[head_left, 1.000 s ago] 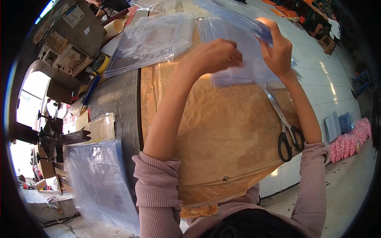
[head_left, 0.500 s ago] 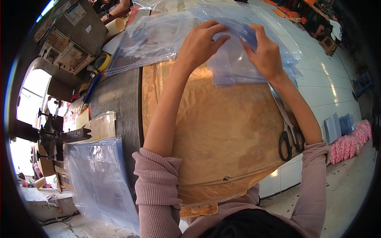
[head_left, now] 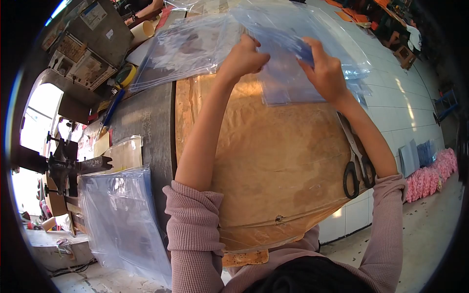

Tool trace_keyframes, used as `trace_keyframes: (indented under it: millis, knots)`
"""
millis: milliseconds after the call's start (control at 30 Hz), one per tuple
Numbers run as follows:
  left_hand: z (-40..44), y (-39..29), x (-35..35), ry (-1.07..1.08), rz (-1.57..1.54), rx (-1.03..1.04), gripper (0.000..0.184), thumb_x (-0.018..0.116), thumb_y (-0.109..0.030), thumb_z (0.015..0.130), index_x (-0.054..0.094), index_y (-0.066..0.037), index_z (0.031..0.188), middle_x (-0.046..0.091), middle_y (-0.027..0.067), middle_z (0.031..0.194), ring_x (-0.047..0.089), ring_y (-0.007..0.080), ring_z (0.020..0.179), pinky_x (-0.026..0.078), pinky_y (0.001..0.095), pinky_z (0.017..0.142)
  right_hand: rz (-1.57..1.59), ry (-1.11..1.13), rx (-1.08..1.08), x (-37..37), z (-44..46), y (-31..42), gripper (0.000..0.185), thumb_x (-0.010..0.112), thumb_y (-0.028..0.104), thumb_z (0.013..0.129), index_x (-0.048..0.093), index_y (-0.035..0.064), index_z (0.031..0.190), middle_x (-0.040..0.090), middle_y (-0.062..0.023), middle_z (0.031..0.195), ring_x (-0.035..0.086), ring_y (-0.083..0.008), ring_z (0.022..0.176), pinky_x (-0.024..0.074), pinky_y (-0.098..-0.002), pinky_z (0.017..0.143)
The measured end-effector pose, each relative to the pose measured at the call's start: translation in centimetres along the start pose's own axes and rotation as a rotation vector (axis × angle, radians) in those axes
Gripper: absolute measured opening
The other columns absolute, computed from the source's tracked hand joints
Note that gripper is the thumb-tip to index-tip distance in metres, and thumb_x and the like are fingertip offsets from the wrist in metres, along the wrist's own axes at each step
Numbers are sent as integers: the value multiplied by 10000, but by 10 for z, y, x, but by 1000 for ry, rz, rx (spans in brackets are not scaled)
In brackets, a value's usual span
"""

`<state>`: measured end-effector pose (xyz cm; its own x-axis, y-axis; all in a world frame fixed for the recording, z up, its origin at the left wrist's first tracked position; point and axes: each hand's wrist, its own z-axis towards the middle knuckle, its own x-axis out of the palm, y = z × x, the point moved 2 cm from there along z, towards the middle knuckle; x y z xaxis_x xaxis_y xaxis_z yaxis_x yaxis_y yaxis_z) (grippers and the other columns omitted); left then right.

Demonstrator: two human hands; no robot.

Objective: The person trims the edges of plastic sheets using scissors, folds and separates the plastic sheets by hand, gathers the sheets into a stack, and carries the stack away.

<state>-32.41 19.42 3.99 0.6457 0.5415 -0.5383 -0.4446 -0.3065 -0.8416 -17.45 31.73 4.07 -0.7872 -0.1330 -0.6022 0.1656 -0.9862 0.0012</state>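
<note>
Clear bluish plastic sheets (head_left: 286, 90) lie stacked at the far end of the brown board. My right hand (head_left: 326, 72) grips the lifted, bent edge of some of these sheets between thumb and fingers. My left hand (head_left: 243, 59) is at the left side of the stack with its fingers curled in; whatever may be between them is hidden. Another pile of clear plastic sheets (head_left: 188, 46) lies left of that hand. A pair of scissors (head_left: 355, 163) with black handles rests by the board's right edge, under my right forearm.
The brown board (head_left: 278, 161) covers the table in front of me. More plastic sheets (head_left: 122, 215) hang over the left side, near a black metal clamp-like fixture (head_left: 63, 163). Yellow tape (head_left: 126, 77) lies at back left. Pink bundles (head_left: 432, 176) sit on the floor at right.
My left hand has moved slightly left and down, and its fingers have curled closed. My right hand has come down a little, still with the sheets' edge.
</note>
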Motion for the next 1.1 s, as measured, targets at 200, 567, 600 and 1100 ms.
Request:
trace_keyframes:
  millis: [200, 567, 600, 1100]
  knots:
    - [-5, -9, 7, -161, -529, 12, 329, 549, -114, 791, 449, 76, 1040, 584, 144, 871, 635, 199, 730, 557, 296, 704, 109, -6, -31, 16, 3, 17, 429, 635, 145, 784, 410, 35, 1132, 584, -164, 918, 603, -346, 778, 497, -393, 634]
    - [-18, -4, -13, 560, 588, 209, 615, 763, -410, 652, 509, -151, 1148, 402, 165, 1246, 407, 299, 1186, 388, 398, 942, 107, -103, 248, -1, 6, -6, 389, 653, 106, 783, 447, 38, 1107, 611, -211, 808, 616, -374, 736, 488, -397, 591]
    - [-17, -5, -7, 522, 642, 226, 612, 767, -403, 647, 510, -169, 1150, 394, 155, 1249, 418, 307, 1171, 387, 395, 936, 104, -101, 232, -2, 8, -6, 380, 651, 109, 786, 451, 40, 1102, 612, -206, 801, 617, -373, 731, 489, -392, 585]
    - [-21, -45, -16, 199, 543, 480, 91, 591, -94, 795, 620, -10, 814, 644, 97, 704, 652, 200, 682, 495, 317, 611, 119, -56, 155, -4, 7, -7, 362, 647, 148, 803, 451, 43, 1089, 610, -196, 809, 605, -380, 734, 483, -385, 582]
